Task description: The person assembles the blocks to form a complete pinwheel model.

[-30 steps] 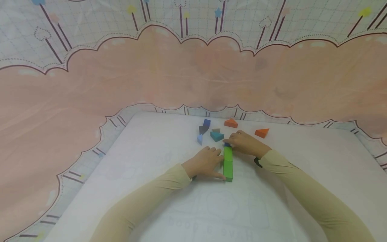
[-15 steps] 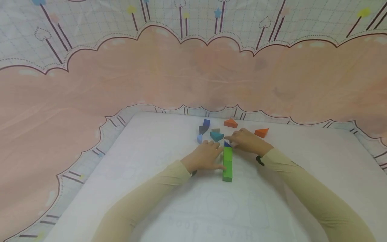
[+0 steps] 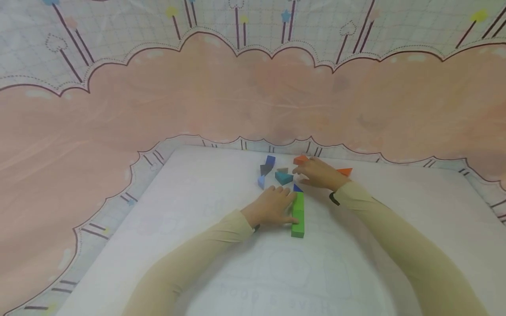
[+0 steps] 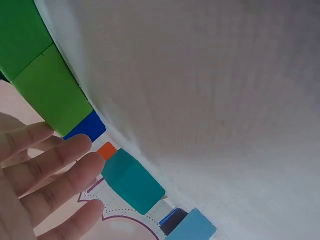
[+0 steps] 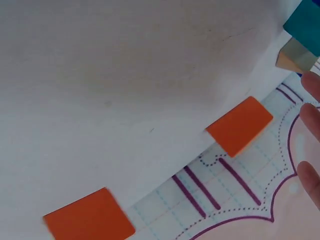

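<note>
Head view: left hand (image 3: 270, 205), fingers extended, touches 2 green blocks (image 3: 299, 213); right hand (image 3: 320, 173), fingers relaxed, beside orange wedge (image 3: 300, 159) near far edge of tabletop (image 3: 197, 184).

Pale, upside-down lettering (image 3: 272, 298) across the near part of a white tabletop (image 3: 130, 237), apparently reading "Have a good", some characters washed out, fainter printed marks (image 3: 213, 203) farther up the same surface, too dim to read.
</note>
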The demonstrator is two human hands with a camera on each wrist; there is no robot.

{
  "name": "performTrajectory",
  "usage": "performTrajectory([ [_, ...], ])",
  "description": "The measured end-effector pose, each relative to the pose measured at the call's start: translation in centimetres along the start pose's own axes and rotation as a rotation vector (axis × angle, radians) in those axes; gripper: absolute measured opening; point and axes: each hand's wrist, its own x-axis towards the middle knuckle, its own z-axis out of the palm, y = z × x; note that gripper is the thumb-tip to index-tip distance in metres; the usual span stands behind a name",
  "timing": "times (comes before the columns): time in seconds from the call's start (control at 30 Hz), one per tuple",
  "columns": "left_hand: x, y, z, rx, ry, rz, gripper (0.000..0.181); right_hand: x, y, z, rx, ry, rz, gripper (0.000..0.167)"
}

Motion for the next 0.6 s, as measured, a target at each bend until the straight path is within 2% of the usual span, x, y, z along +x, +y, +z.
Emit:
performTrajectory([
  [0.2, 0.0, 0.0, 0.1, 0.039, 0.011, 0.018, 0.082, 1.7, 0.2, 1.0, -0.065, 0.055, -0.073, 0.024],
  [0.43, -0.2, 0.2, 0.1, 0.053, 0.025, 0.028, 0.082, 2.9, 0.2, 1.8, -0.11, -0.018, -0.056, 0.039],
  [0.6, -0.4, 0.1, 0.3, 0.058, 0.033, 0.026, 0.082, 3.0, 0.2, 2.1, -0.13, 0.001, -0.061, 0.031],
])
